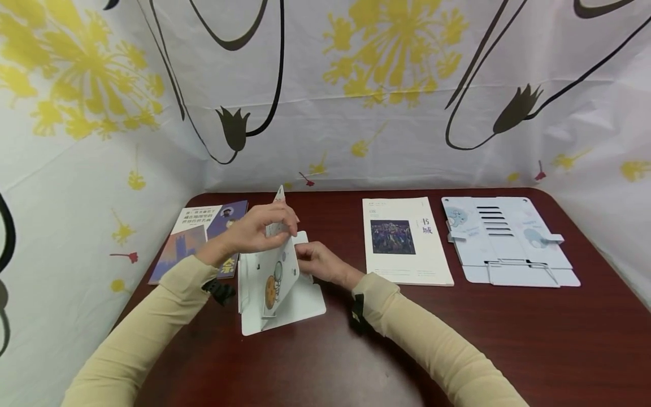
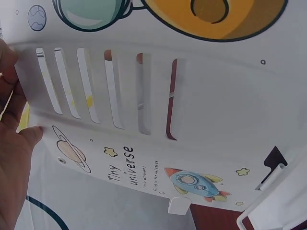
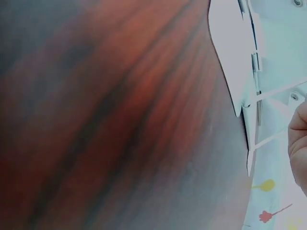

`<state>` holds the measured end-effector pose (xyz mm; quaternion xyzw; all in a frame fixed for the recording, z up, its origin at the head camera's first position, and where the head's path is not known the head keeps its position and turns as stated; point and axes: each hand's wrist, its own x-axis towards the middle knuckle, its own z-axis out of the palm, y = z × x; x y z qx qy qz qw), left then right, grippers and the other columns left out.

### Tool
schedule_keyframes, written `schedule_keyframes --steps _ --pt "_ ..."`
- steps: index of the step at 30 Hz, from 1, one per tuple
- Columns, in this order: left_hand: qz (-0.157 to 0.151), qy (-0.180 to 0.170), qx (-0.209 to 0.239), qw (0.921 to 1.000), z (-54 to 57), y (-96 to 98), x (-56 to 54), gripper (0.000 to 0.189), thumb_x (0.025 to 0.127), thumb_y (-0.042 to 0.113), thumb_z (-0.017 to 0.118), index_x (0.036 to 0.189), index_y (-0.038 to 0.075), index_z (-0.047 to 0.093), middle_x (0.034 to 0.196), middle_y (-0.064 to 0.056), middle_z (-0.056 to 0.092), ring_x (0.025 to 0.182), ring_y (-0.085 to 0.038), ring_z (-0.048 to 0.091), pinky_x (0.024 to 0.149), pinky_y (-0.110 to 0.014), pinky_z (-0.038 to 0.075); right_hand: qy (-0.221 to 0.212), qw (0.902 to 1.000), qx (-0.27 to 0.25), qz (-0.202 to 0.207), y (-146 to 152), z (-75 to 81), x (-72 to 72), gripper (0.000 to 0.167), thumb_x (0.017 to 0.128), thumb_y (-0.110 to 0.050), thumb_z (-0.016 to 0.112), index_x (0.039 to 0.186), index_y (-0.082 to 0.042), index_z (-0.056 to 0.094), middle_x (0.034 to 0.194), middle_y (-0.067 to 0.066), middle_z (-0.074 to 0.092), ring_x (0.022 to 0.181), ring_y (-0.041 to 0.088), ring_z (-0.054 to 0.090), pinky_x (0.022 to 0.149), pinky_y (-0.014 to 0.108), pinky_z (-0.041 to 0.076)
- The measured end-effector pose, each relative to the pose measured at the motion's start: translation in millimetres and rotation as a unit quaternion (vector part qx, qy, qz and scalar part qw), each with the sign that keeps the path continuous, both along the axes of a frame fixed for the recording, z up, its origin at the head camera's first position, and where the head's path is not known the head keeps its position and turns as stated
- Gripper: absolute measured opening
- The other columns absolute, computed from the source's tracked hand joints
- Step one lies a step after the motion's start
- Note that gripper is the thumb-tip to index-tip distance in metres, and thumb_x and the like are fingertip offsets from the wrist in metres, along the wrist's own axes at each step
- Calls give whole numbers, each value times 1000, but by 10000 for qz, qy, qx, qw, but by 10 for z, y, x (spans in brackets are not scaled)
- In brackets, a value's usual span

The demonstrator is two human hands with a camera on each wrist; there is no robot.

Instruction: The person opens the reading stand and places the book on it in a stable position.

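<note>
A white folding book stand (image 1: 305,305) with cartoon prints stands half unfolded on the table, its slotted panel tilted up from the base plate. My left hand (image 1: 259,229) grips the raised panel at its upper edge. In the left wrist view, the thumb and fingers (image 2: 29,136) of that hand pinch the panel's edge beside the slots. Behind the panel, my right hand (image 1: 325,263) has curled fingers on the stand, the fingertips partly hidden. Thin white wire prop bars (image 3: 274,138) run from the hinge toward this hand (image 3: 300,143) in the right wrist view.
Left of the stand lie overlapping books (image 1: 178,249), partly behind my left forearm. A cream-coloured book (image 1: 407,265) lies right of centre. Further right, a second white book stand (image 1: 508,249) lies flat. A patterned curtain (image 1: 315,141) encloses the dark red table (image 1: 325,367).
</note>
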<state>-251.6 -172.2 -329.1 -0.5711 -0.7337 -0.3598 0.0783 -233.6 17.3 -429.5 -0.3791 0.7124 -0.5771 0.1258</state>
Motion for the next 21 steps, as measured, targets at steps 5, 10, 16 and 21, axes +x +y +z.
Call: schedule_keyframes --steps 5,10,16,21 --pt "-14 -13 -27 10000 -13 12 -10 23 79 -9 58 87 11 64 96 -3 62 98 -22 58 92 -29 44 95 9997 219 -89 7 14 46 5 89 3 58 90 4 63 66 8 55 54 4 47 50 19 40" --pt "-82 -10 -1 10000 -15 29 -14 26 78 -11 58 87 12 64 94 -5 62 96 -23 58 91 -28 45 205 9987 425 -207 3 15 71 7 87 4 60 92 3 65 65 7 57 54 2 47 50 18 40" --pt "-23 -91 -17 10000 -20 37 1 23 79 -9 57 86 12 64 95 -1 62 98 -17 58 106 -34 36 174 9979 481 -406 -4 4 72 5 87 2 62 90 2 66 65 7 58 54 3 48 49 18 40" --pt "75 -130 14 9999 -22 24 18 22 80 -9 57 85 10 64 94 -2 63 98 -18 58 111 -38 30 -52 9985 340 -436 -9 -4 74 4 87 2 61 86 3 64 64 7 57 54 5 48 49 19 39"
